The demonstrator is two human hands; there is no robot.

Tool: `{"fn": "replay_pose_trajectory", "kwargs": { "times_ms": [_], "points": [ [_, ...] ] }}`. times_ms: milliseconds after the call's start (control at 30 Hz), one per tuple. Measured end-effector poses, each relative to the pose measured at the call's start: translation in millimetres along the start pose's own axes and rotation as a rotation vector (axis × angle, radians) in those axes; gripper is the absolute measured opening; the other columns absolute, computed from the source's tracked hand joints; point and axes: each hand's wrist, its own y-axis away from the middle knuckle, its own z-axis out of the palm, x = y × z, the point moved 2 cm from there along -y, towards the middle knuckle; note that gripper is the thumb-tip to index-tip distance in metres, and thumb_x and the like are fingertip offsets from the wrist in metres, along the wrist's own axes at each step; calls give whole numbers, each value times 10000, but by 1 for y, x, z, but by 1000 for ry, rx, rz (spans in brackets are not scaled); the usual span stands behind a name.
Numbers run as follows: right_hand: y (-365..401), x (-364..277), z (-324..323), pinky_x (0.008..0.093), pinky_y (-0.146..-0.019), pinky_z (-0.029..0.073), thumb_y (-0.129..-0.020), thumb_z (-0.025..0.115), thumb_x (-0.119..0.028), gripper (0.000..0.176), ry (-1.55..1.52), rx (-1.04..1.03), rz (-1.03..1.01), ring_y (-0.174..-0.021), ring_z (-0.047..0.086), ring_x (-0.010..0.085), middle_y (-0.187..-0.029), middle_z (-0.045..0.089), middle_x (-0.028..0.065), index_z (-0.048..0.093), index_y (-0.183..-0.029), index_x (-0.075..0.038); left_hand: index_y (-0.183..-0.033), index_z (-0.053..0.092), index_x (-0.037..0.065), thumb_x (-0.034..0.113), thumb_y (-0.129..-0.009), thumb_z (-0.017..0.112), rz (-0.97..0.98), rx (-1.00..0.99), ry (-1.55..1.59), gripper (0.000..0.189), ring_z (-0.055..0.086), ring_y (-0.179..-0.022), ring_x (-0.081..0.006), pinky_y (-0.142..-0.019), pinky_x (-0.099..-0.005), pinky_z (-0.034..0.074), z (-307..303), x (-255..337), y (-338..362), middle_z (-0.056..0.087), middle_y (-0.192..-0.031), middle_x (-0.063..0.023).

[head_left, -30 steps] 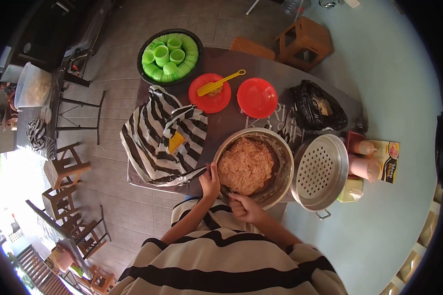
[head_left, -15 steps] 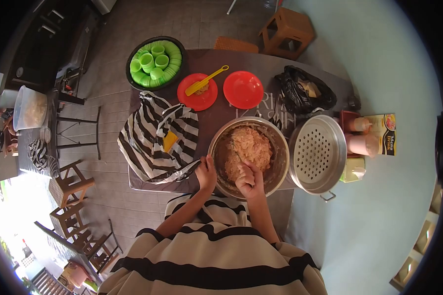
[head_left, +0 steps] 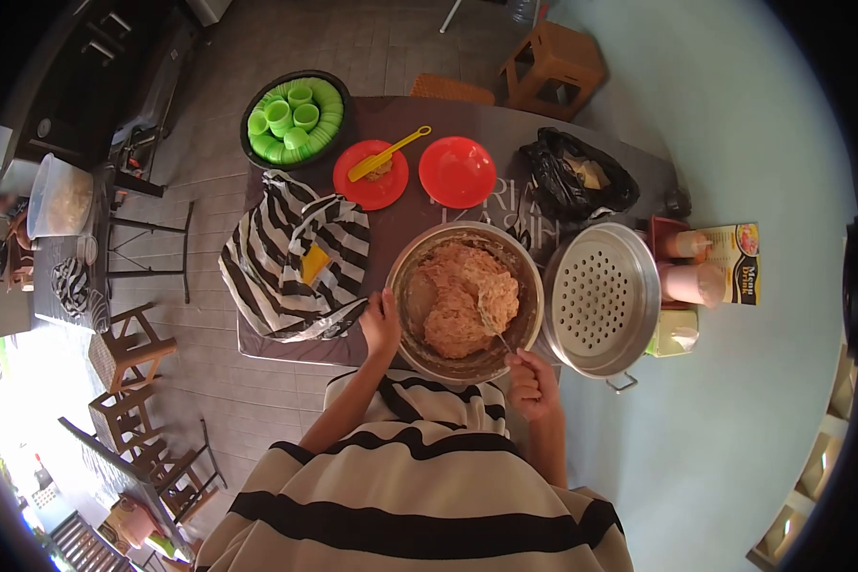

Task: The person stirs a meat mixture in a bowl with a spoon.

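Note:
A steel mixing bowl (head_left: 405,272) stands on the table in front of me, holding a mound of pinkish minced mixture (head_left: 458,296). My left hand (head_left: 380,322) grips the bowl's near left rim. My right hand (head_left: 532,383) is outside the bowl at its near right edge, closed around the handle of a spoon (head_left: 494,319) whose scoop rests in the mixture.
A perforated steamer tray (head_left: 601,300) sits right of the bowl, with sauce bottles (head_left: 688,281) and a box (head_left: 742,262) beyond. Behind lie a striped plastic bag (head_left: 291,257), two red plates (head_left: 458,172), one with a yellow spatula (head_left: 386,154), a black bag (head_left: 577,181) and a basin of green cups (head_left: 291,114).
My right hand has drawn back out of the bowl toward the near right rim, pulling the spoon through the mixture. My left hand stays on the rim. The view shifted slightly.

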Motion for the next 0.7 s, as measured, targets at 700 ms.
{"fn": "replay_pose_trajectory", "kwargs": {
  "times_ms": [700],
  "points": [
    [-92, 3, -6, 436, -590, 474, -810, 391, -119, 298, 2867, 960, -323, -699, 604, 353, -718, 594, 222, 393, -1025, 88, -772, 526, -31, 317, -890, 428, -20, 13, -63, 380, 456, -533, -288, -526, -362, 381, 1, 5, 3, 491, -625, -201]
  ]
}}
